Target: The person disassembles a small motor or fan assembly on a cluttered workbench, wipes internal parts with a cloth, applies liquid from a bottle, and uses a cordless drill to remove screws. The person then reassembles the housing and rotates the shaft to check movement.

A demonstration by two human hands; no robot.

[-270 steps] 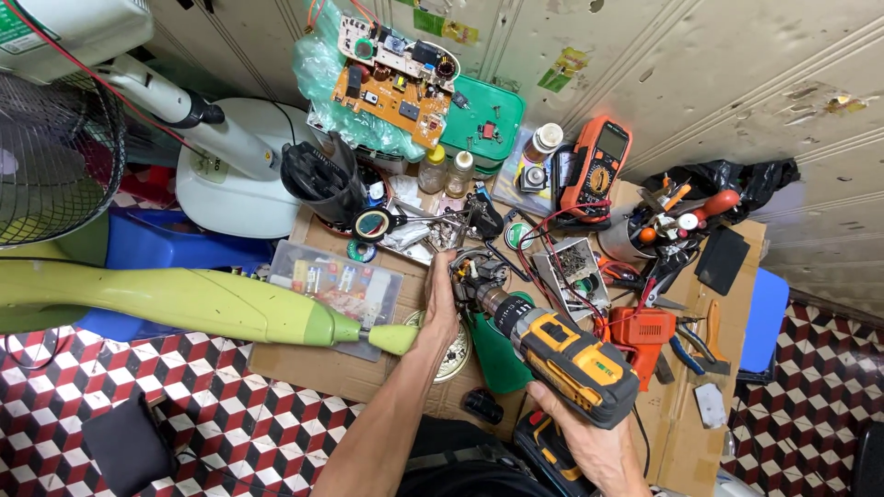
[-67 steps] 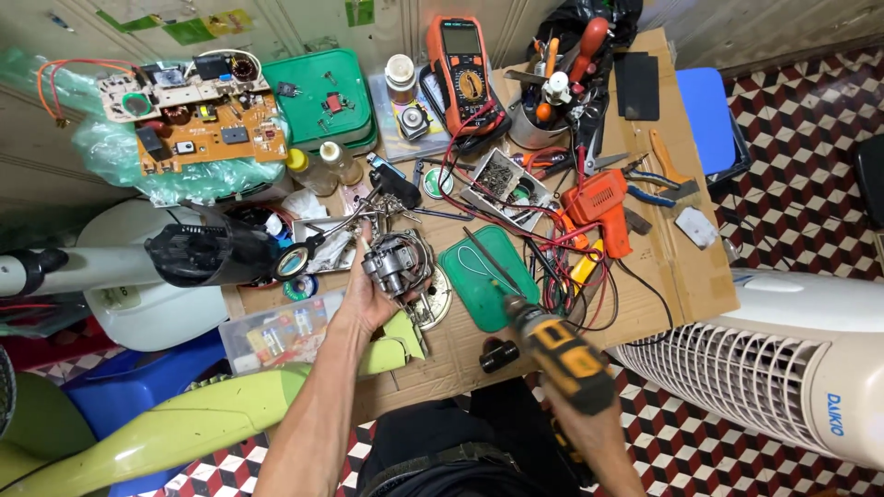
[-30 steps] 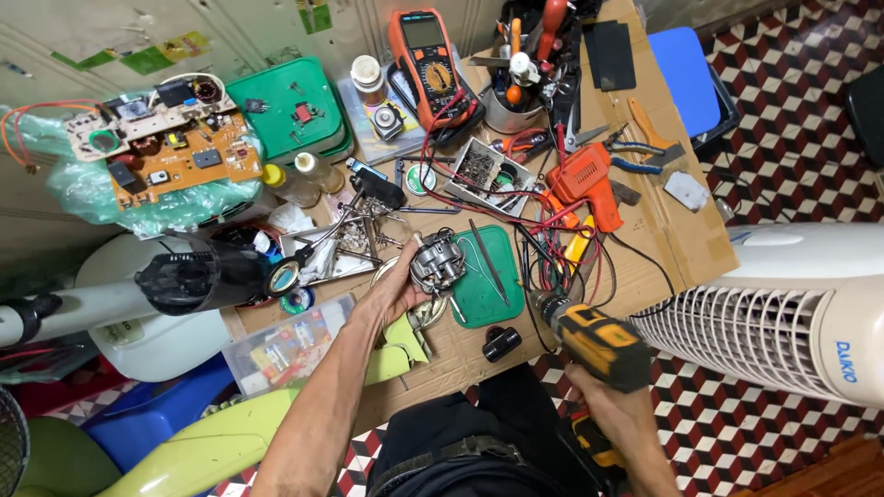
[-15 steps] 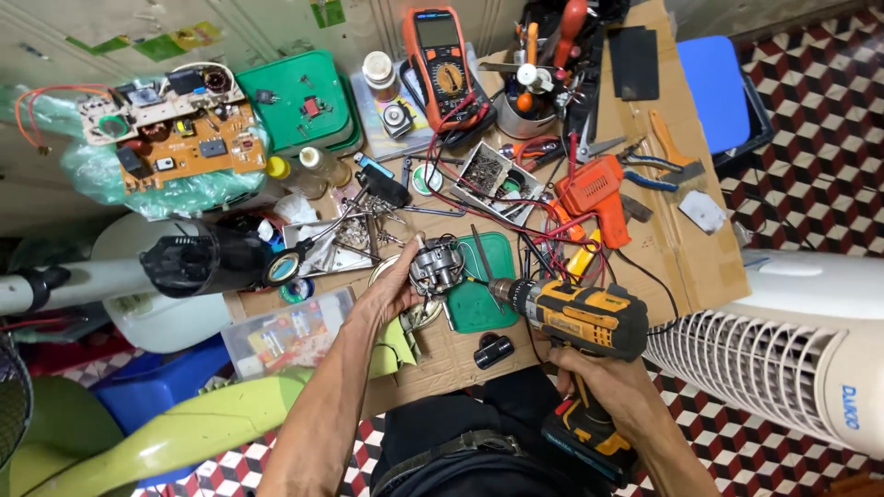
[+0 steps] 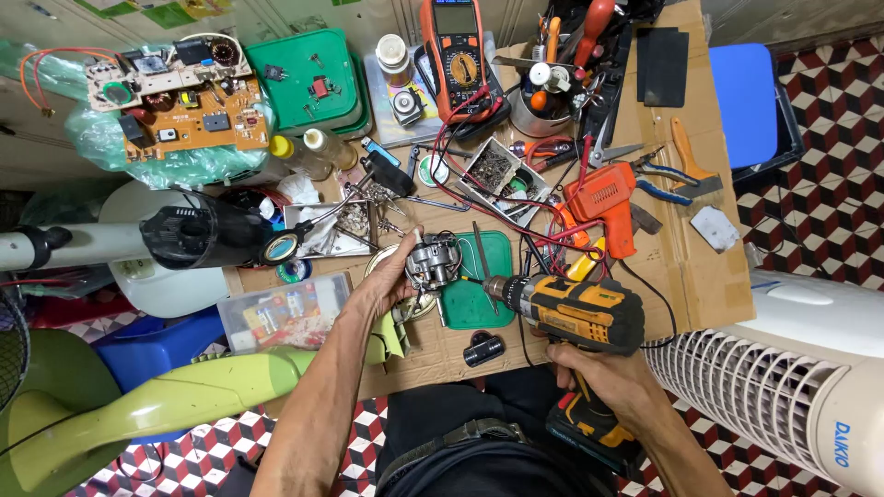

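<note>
Left hand (image 5: 385,281) grips the small motor (image 5: 433,262) mid-frame, right hand (image 5: 608,375) clenches the drill (image 5: 571,311); bit could slip off, jab fingers.

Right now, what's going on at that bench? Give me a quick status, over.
Left hand grips small motor. Right hand holds yellow drill, tip at motor. Red wires crowd close behind.
</note>
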